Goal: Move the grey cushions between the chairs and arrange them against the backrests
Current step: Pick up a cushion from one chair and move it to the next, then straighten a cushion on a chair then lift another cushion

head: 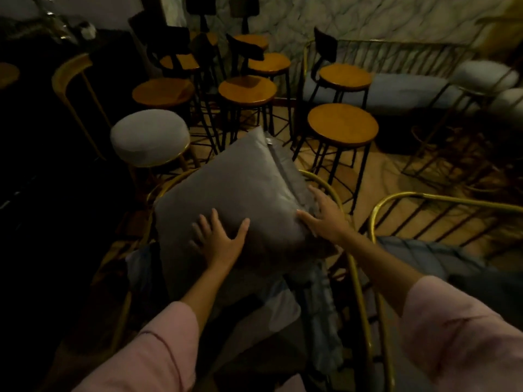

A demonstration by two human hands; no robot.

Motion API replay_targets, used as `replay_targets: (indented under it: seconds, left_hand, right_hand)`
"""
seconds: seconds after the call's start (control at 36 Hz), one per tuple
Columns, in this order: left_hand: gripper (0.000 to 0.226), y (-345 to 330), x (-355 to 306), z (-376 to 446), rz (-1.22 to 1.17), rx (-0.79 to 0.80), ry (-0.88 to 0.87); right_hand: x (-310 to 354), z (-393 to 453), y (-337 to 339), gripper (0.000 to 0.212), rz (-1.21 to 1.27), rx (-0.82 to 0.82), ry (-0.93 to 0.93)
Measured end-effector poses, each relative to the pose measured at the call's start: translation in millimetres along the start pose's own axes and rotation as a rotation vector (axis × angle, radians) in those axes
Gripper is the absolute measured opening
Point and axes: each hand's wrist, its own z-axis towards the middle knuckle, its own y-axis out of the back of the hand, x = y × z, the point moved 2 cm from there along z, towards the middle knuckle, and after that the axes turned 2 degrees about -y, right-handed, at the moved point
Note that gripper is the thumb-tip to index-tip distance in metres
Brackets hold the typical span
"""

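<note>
A grey square cushion (237, 190) leans tilted against the gold wire backrest (325, 182) of the chair right in front of me; its zip edge faces right. My left hand (219, 239) lies flat on the cushion's lower face with fingers spread. My right hand (325, 216) presses on the cushion's lower right edge, fingers apart, thumb on the fabric. Neither hand is closed around the cushion. A second gold wire chair (402, 199) with a blue-grey seat stands to the right.
Several wooden round stools (342, 125) with black legs crowd the floor ahead. A white padded stool (150, 137) with a gold rim stands at left. A gold-framed bench with pale cushions (410, 89) lines the marble wall. Dark furniture fills the left side.
</note>
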Motion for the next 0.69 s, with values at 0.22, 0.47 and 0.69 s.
replay_targets:
  seconds: [0.22, 0.47, 0.69]
  left_hand:
    - [0.081, -86, -156, -63, -0.003, 0.316, -0.732]
    - [0.081, -253, -225, -164, 0.17, 0.785, -0.703]
    - [0.078, -390, -264, -249, 0.197, 1.074, -0.322]
  right_hand:
    - [-170, -119, 94, 0.076, 0.091, -0.213, -0.448]
    - [-328, -263, 204, 0.076, 0.173, -0.431, -0.722]
    - [-484, -324, 289, 0.085, -0.077, -0.486, -0.96]
